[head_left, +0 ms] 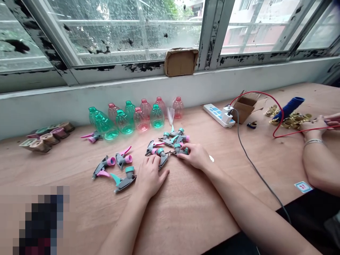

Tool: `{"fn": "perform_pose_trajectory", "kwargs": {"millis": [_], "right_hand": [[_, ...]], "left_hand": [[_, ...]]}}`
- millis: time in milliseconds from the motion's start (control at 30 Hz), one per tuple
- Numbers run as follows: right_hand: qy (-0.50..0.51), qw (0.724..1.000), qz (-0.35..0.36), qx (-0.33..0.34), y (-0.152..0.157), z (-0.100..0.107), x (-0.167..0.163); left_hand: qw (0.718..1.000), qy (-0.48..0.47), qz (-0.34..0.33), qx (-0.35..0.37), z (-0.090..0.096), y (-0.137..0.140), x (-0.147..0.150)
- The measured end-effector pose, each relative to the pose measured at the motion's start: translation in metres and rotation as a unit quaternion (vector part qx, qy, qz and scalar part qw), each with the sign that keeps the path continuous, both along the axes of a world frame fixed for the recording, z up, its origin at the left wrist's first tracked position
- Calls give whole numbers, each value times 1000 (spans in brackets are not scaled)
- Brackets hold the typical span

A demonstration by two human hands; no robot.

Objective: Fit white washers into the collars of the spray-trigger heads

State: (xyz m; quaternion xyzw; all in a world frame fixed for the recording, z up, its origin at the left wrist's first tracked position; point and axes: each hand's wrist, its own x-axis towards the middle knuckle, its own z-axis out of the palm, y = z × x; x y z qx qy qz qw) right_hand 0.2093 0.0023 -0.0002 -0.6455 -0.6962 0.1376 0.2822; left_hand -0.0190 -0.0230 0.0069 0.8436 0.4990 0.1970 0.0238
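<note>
My left hand [151, 174] lies over the table with its thumb apart from the fingers. Its fingertips are beside a grey trigger sprayer head with a teal collar [161, 153], partly hidden by the hand. Thumb and fingers of my right hand [197, 156] close around another teal-collared trigger sprayer head [177, 148] at the near edge of a small pile. Grey sprayer heads with pink or teal parts make up the pile. To the left lie a teal-trigger sprayer head [126, 182] and pink-trigger sprayer heads [103, 166].
Several clear green bottles [125, 123] and red bottles [142, 120] stand along the wall. A power strip [219, 116] with a grey cable and red cable lies right of them. Bundled pieces [47, 136] sit far left. At right, another person's hands [315, 129] touch brass-coloured parts.
</note>
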Motion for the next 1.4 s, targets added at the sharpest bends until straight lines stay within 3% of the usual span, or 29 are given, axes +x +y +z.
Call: {"fn": "perform_pose_trajectory", "kwargs": {"millis": [233,333,400,467,533,600,667,800,867,1000,1067,1133,1300,1400], "right_hand": [[13,998,13,67,-2,-2,-3],[79,990,56,105,-8,1,-2],[130,980,106,112,-12,2,-4],[162,968,154,110,-16,2,-8],[179,959,186,117,-19,1,-12],[194,950,207,128,-21,-1,-17],[208,943,224,131,-21,-2,-20],[198,937,248,144,-23,-3,-23],[182,933,269,157,-24,-1,-23],[158,937,256,178,-26,4,-22],[152,941,236,188,-26,7,-20],[143,943,237,186,-26,8,-19],[102,943,257,185,-31,6,-23],[97,945,242,197,-35,6,-27]], "left_hand": [[996,-85,16,-5,-7,3,0],[982,-190,18,-5,-5,-1,-1],[957,-290,8,-30,-3,-6,-1],[911,-400,-22,-101,-1,-11,0],[842,-493,-58,-210,0,-15,3],[773,-547,-74,-312,1,-17,8],[731,-568,-63,-374,2,-18,12],[711,-577,-35,-399,4,-17,20],[685,-609,-21,-399,5,-14,21],[559,-720,47,-409,11,-9,13],[519,-736,61,-430,15,-8,6],[514,-737,70,-433,19,-8,2],[550,-719,85,-415,20,-9,2],[556,-727,107,-388,17,-9,5]]}}
